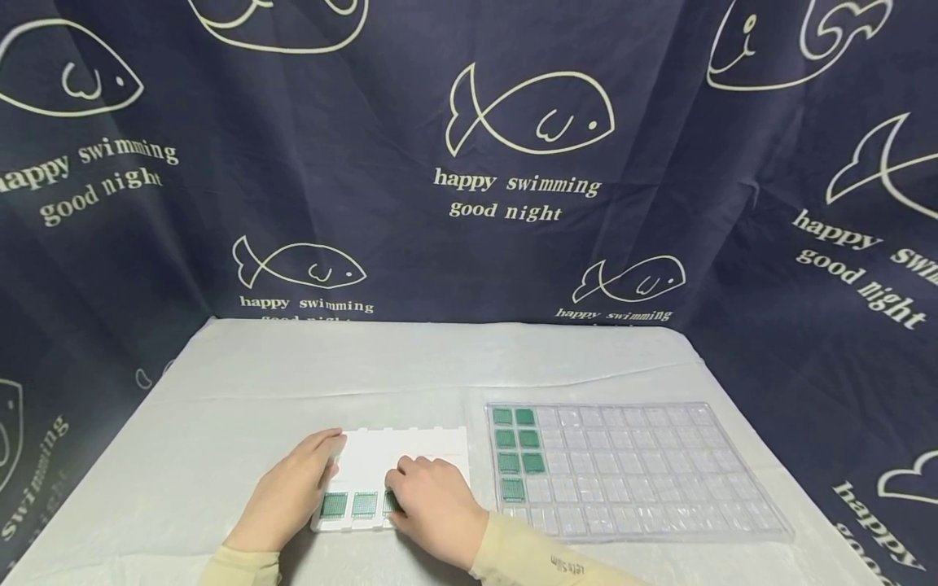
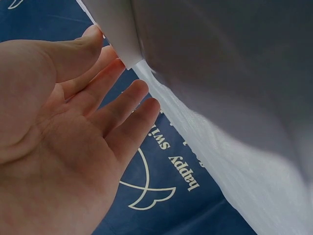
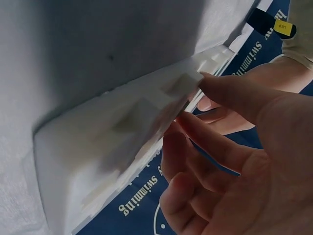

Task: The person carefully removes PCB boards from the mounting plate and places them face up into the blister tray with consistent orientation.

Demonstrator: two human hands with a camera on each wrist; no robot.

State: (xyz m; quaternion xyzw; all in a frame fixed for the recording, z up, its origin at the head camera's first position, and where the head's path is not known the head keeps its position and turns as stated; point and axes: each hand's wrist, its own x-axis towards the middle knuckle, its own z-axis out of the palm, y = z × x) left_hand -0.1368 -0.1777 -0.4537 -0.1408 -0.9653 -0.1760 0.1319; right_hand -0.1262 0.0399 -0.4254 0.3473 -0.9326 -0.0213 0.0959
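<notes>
A white tray [image 1: 410, 443] lies on the table, with small green circuit boards [image 1: 365, 505] in a row along its near side. At the tray's left edge is my left hand [image 1: 282, 492]; its fingers are extended in the left wrist view, where the thumb and fingertips meet the tray edge. My right hand [image 1: 437, 506] is over the tray's near right part, thumb and index finger pinching the third green circuit board [image 1: 389, 503], which is partly hidden by the fingers. In the right wrist view, the thumb tip is at the tray's near wall.
To the right stands a clear plastic compartment box [image 1: 637, 468]. Several green boards [image 1: 513, 490] fill cells in its two leftmost columns. A white cloth [image 1: 396, 358] covers the table, and a dark blue printed curtain [image 1: 410, 163] hangs behind and at both sides.
</notes>
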